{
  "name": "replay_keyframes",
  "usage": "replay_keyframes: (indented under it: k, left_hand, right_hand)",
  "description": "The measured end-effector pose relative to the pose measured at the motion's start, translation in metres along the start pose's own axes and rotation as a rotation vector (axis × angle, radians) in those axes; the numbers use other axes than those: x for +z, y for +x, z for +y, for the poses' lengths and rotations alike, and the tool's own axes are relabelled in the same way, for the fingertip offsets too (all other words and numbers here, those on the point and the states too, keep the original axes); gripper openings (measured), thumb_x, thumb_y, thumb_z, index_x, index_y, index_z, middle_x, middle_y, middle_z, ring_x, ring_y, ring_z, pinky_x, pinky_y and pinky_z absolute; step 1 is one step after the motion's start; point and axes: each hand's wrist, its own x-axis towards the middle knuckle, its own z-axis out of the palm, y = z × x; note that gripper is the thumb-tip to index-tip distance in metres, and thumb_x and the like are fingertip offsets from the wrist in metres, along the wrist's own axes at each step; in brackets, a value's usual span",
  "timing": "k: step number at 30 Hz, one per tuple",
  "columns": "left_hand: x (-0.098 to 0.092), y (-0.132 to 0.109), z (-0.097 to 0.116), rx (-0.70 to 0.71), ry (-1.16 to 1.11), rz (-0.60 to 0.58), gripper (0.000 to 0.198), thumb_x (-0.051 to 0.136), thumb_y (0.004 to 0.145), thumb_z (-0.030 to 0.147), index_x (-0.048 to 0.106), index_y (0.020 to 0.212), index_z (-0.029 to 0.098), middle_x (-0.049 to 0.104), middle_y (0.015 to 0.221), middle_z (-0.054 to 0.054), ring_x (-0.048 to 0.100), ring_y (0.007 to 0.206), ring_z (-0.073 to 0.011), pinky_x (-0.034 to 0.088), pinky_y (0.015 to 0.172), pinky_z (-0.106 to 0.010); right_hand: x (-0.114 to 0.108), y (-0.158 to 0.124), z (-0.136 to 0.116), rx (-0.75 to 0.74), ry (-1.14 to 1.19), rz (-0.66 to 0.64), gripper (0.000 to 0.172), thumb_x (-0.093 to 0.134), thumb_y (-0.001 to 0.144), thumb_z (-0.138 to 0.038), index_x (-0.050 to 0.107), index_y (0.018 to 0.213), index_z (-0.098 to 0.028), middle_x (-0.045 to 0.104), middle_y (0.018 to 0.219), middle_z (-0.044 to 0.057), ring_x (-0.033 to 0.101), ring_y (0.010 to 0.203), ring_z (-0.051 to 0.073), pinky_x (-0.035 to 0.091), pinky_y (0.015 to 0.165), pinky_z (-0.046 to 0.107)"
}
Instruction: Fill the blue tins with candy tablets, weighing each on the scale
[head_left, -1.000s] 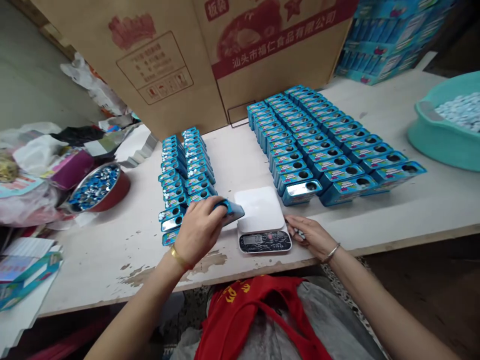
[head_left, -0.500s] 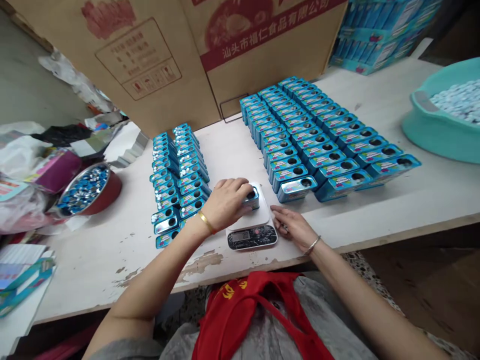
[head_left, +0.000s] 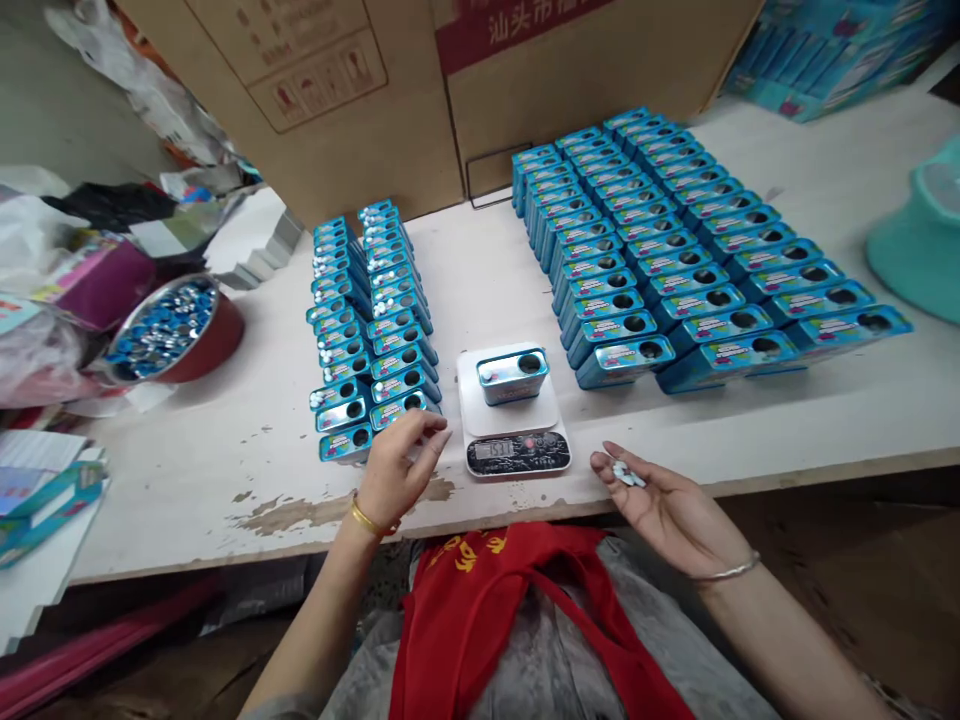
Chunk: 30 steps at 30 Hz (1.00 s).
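Observation:
A blue tin (head_left: 513, 378) with a round opening stands on the white kitchen scale (head_left: 517, 455), whose display is lit but blurred. My left hand (head_left: 405, 465) is left of the scale, near the front tins of the left group; its fingers are bent and apart with nothing in them. To the right of the scale, my right hand (head_left: 671, 510) lies palm up, cradling a few small white tablets (head_left: 628, 474) on its curled fingers. Neither hand touches the tin or the scale.
Two rows of blue tins (head_left: 397, 352) with tablets on many tops stand to the left, and a larger block of tins (head_left: 679, 258) to the right. A red bowl (head_left: 214, 340) of blue-silver pieces, a turquoise basin (head_left: 915, 240) and a large carton (head_left: 420, 110) surround them.
My left hand has let go of the tin on the scale and drawn back left. My right hand has moved right and turned palm up, showing the tablets. The view has shifted slightly.

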Motion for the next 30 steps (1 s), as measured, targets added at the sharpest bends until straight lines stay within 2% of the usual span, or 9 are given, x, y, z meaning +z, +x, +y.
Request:
replay_keyframes:
  k: [4,9,14,18,24,30]
  left_hand:
    - [0.007,-0.007,-0.002,-0.028,-0.059,0.007,0.009,0.051,0.087,0.024,0.056,0.091,0.018,0.059,0.084,-0.003,0.053,0.073,-0.011,0.044,0.067,-0.024]
    - [0.007,0.01,0.001,0.065,-0.033,0.044,0.015,0.049,0.088,0.024,0.054,0.1,0.018,0.06,0.089,-0.004,0.055,0.077,-0.012,0.046,0.073,-0.026]
    - [0.015,0.031,0.007,0.225,0.196,0.143,0.03,0.052,0.086,0.029,0.053,0.115,0.021,0.056,0.116,-0.011,0.051,0.107,-0.0215,0.041,0.089,-0.039]
    - [0.027,0.041,0.014,0.27,0.362,0.12,0.038,0.054,0.085,0.036,0.051,0.12,0.022,0.047,0.133,-0.013,0.039,0.124,-0.0276,0.031,0.097,-0.046]
    - [0.042,0.057,0.022,0.315,0.298,0.045,0.037,0.047,0.088,0.036,0.049,0.122,0.021,0.042,0.139,-0.011,0.033,0.131,-0.0247,0.021,0.105,-0.048]
    - [0.041,0.057,0.021,0.234,0.14,0.177,0.034,0.05,0.087,0.031,0.049,0.12,0.022,0.051,0.128,-0.011,0.041,0.124,-0.0224,0.026,0.103,-0.045]
  right_hand:
    - [0.004,-0.006,0.006,0.031,-0.086,-0.062,0.02,0.047,0.078,-0.002,0.063,0.089,-0.008,0.067,0.079,0.011,0.066,0.073,0.013,0.056,0.065,0.018]
    - [0.019,-0.012,0.011,0.019,-0.171,-0.192,0.015,0.056,0.078,-0.015,0.066,0.09,-0.014,0.068,0.085,0.008,0.065,0.077,0.013,0.055,0.066,0.018]
    - [0.042,-0.015,0.011,-0.061,-0.242,-0.301,0.017,0.065,0.072,-0.019,0.066,0.089,-0.018,0.067,0.086,0.006,0.061,0.075,0.011,0.052,0.063,0.017]
    - [0.062,-0.02,-0.001,-0.14,-0.297,-0.341,0.017,0.067,0.072,-0.023,0.065,0.089,-0.019,0.062,0.078,0.001,0.054,0.065,0.008,0.047,0.057,0.016]
    - [0.102,-0.018,-0.034,-0.288,-0.534,-0.443,0.021,0.067,0.071,-0.024,0.063,0.09,-0.017,0.061,0.074,0.0,0.047,0.056,0.006,0.041,0.054,0.019]
    - [0.126,-0.003,-0.048,-0.293,-0.756,-0.526,0.024,0.066,0.069,-0.019,0.063,0.093,-0.015,0.062,0.067,0.0,0.044,0.05,0.006,0.032,0.045,0.018]
